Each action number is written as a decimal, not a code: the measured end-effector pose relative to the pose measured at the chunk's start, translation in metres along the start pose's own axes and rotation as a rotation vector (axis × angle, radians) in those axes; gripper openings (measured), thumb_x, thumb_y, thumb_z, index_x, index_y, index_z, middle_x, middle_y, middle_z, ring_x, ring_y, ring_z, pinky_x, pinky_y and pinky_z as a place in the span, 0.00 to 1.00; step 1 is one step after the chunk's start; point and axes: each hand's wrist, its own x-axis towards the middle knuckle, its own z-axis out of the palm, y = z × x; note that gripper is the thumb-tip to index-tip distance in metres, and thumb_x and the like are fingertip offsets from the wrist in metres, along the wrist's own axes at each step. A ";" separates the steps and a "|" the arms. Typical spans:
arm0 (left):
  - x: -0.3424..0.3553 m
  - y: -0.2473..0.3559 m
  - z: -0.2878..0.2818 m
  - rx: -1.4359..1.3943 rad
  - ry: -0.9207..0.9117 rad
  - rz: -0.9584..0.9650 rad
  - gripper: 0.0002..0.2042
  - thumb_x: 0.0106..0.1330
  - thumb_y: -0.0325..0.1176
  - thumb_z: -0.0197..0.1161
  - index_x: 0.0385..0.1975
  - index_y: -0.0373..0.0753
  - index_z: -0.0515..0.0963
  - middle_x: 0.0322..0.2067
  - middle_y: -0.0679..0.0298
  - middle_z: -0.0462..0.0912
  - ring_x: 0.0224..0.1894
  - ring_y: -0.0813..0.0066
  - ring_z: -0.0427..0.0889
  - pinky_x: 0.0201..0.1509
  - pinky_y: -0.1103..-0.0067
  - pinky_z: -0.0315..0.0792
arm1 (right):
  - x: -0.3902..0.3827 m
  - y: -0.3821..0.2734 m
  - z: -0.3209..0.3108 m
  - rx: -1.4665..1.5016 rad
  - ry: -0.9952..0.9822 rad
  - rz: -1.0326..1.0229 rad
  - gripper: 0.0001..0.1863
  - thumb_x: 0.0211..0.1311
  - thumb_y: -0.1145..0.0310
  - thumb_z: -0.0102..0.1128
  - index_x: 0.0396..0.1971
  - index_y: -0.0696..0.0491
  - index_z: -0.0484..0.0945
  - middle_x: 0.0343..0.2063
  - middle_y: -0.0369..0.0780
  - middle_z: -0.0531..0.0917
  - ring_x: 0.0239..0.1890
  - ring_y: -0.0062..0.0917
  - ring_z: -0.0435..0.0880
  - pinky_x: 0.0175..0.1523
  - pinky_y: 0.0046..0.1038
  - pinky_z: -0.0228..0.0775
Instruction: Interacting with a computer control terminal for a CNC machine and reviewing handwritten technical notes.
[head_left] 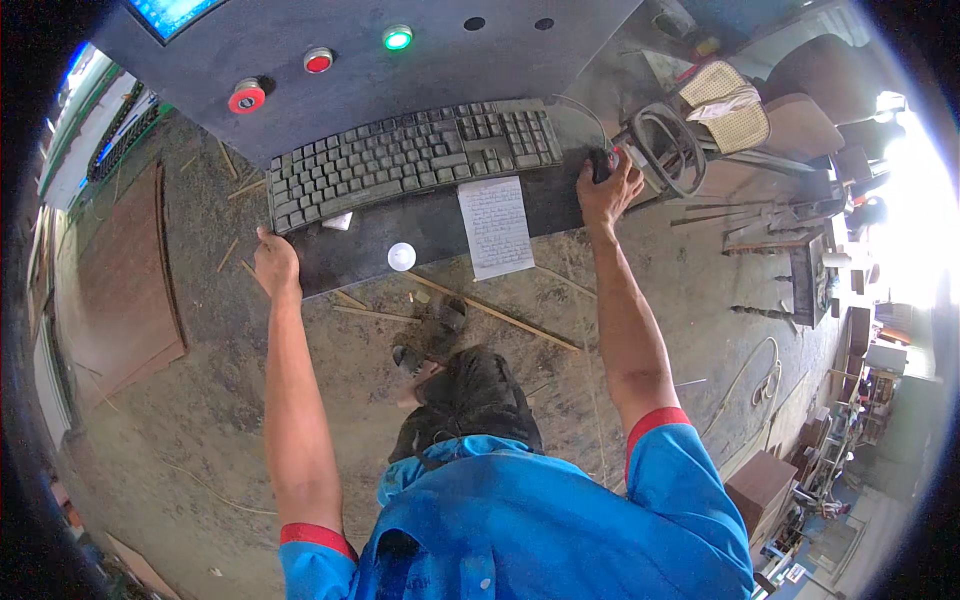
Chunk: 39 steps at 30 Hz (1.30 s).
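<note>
My left hand (277,265) grips the left front corner of a dark console shelf (350,260), its thumb on the edge and its other fingers mostly hidden. At the shelf's right end, my right hand (610,193) is closed over a dark computer mouse (600,163), partly covered by the fingers. A dusty black keyboard (410,160) lies across the shelf between my hands. In front of the keyboard are a handwritten sheet of paper (497,228), a round white object (401,257) and a small white piece (338,221) partly under the keyboard.
Behind the keyboard rises a grey panel (520,65) with red buttons (318,61), a lit green button (397,38) and a screen (170,12). Brown sheets (120,290) lean at left. Wooden strips (500,315) lie on the floor. A woven-backed chair (725,105) stands right.
</note>
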 end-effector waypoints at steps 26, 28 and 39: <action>-0.001 0.002 0.017 0.071 0.004 0.149 0.35 0.75 0.56 0.29 0.50 0.29 0.77 0.51 0.42 0.78 0.55 0.40 0.74 0.59 0.54 0.66 | 0.008 0.020 -0.002 -0.078 0.076 -0.138 0.31 0.48 0.69 0.63 0.57 0.46 0.73 0.42 0.48 0.70 0.50 0.43 0.65 0.60 0.48 0.56; 0.006 -0.012 0.010 0.121 0.052 0.131 0.34 0.74 0.56 0.30 0.51 0.29 0.76 0.50 0.40 0.78 0.54 0.40 0.75 0.57 0.55 0.67 | -0.007 0.010 0.004 0.009 -0.044 -0.046 0.31 0.48 0.70 0.63 0.58 0.46 0.73 0.44 0.49 0.69 0.52 0.45 0.64 0.61 0.48 0.55; -0.019 0.005 -0.002 0.014 0.094 0.132 0.33 0.75 0.55 0.31 0.52 0.32 0.77 0.49 0.43 0.79 0.52 0.43 0.77 0.55 0.54 0.70 | 0.001 -0.005 -0.013 0.063 0.028 -0.005 0.31 0.46 0.71 0.64 0.56 0.44 0.73 0.43 0.48 0.67 0.50 0.45 0.66 0.59 0.45 0.59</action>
